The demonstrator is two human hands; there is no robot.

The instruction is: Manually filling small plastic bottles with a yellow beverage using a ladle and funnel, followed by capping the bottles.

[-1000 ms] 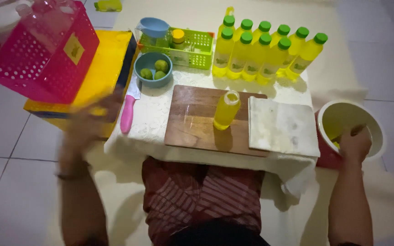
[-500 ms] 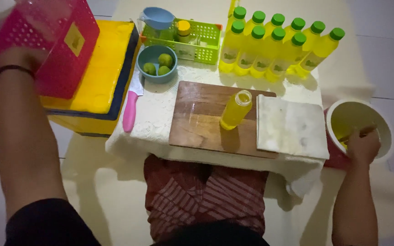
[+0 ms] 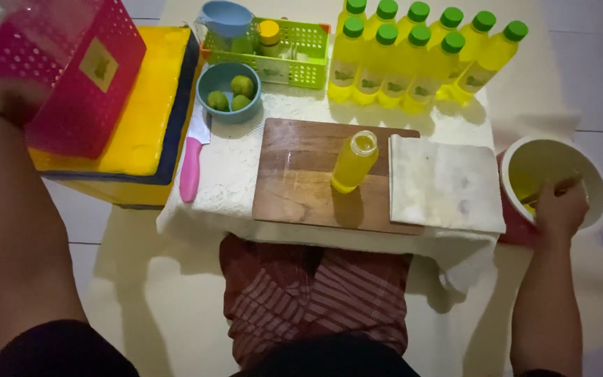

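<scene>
- The left hand (image 3: 5, 98) is raised at the upper left and grips the pink perforated basket (image 3: 71, 70). The basket is lifted and tilted above the yellow box (image 3: 144, 119) that stands beside the low table (image 3: 232, 174).
- A second ago this hand was only a blur near the table's left edge; half a second ago it already had the basket — so the basket has just been picked up and is now carried in the air, a little blurred.
- The right hand (image 3: 560, 209) is at the cream bowl (image 3: 581, 174) on the right, just off the table. It is closed on a thin stick-like tool whose end lies in the bowl; what tool it is I cannot tell. This hand has hardly moved over the last second.
- Between the hands, on the wooden cutting board (image 3: 301, 174), stands one open bottle (image 3: 354, 162) of yellow liquid, without cap, untouched.
- Beside the board lies a white folded cloth (image 3: 444, 185), touching its right edge.
- To the left, a pink-handled knife (image 3: 191, 164) lies on the tablecloth, near a blue bowl of green limes (image 3: 228, 89).
- At the back — a green basket (image 3: 301, 52), a light blue jug (image 3: 226, 19), and a group of capped bottles (image 3: 420, 59) with green caps.
</scene>
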